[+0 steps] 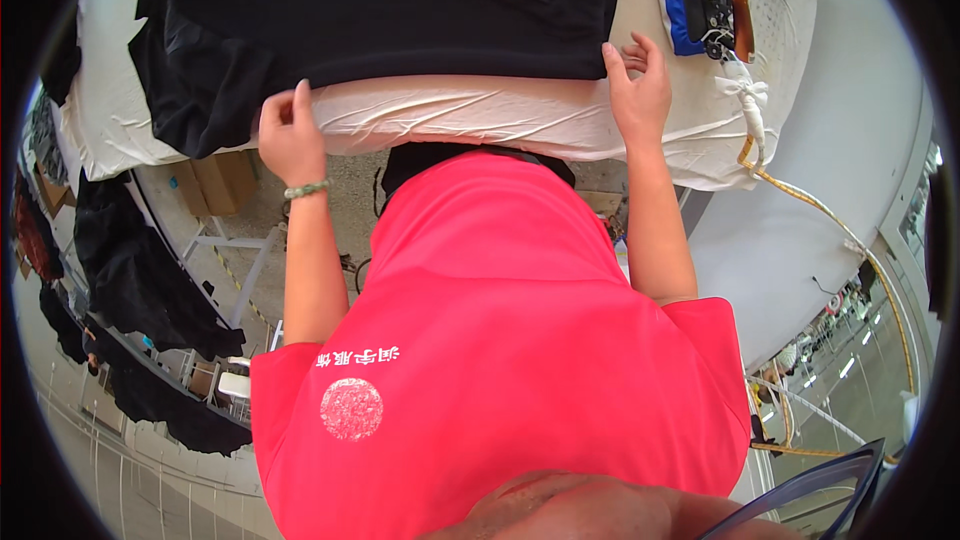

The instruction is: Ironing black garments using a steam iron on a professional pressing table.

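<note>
A black garment point(360, 10) with a slanted, shiny strip on it lies over the padded white-covered table point(430, 112). My left hand point(292, 140) is at its near edge, thumb raised and fingers loosely curled, with dark cloth showing in the gap between them. Beside that hand the cloth bunches and hangs in folds. My right hand point(642, 95) is by the garment's near right corner; its thumb tip meets the edge, and the fingers are bent and apart, holding nothing.
An iron point(697, 0) with a blue sole cover and brown handle rests at the table's far right. Its wrapped cord point(752, 110) and yellowish hose point(810, 202) run down the right side. Left of me are a cardboard box point(218, 183) and hanging black cloth point(140, 270).
</note>
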A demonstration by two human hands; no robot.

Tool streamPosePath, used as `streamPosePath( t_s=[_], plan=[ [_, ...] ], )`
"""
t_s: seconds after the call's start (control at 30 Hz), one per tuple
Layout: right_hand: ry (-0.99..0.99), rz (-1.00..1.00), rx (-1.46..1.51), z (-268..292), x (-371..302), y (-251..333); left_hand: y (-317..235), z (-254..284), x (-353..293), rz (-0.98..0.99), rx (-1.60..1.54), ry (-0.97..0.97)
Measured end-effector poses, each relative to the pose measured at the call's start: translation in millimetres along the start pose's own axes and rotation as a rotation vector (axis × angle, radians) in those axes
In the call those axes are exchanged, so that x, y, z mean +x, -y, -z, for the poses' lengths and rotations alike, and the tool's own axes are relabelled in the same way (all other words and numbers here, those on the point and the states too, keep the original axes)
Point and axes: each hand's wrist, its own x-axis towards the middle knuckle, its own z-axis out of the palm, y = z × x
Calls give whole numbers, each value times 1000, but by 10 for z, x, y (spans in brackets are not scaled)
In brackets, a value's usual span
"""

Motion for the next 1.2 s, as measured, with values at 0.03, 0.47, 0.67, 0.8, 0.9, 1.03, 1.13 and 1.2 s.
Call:
streamPosePath(
  t_s=[0.03,0.47,0.67,0.8,0.9,1.03,1.13,1.2],
  plan=[
    [-16,-32,-19,38,-4,-32,-121,-114,-35,-313,-31,-6],
    [-106,568,-401,700,579,321,-1370,-1585,-893,-1045,58,585],
    [-167,551,-613,982,1167,-58,-258,-644,-226,-706,298,156],
    [-182,481,-638,950,1257,106,-700,-863,-536,-928,254,480],
    [15,214,-543,1079,1720,15,-1326,-1452,-985,-1122,75,590],
    [339,-347,-148,1090,2031,-85,-1498,-1684,-1213,-1149,-175,594],
    [372,-326,-172,1157,1832,135,-1120,-1129,-863,-1032,-386,385],
    [376,-308,-170,1168,1593,489,-599,-509,-650,-393,-398,138]
  ],
)
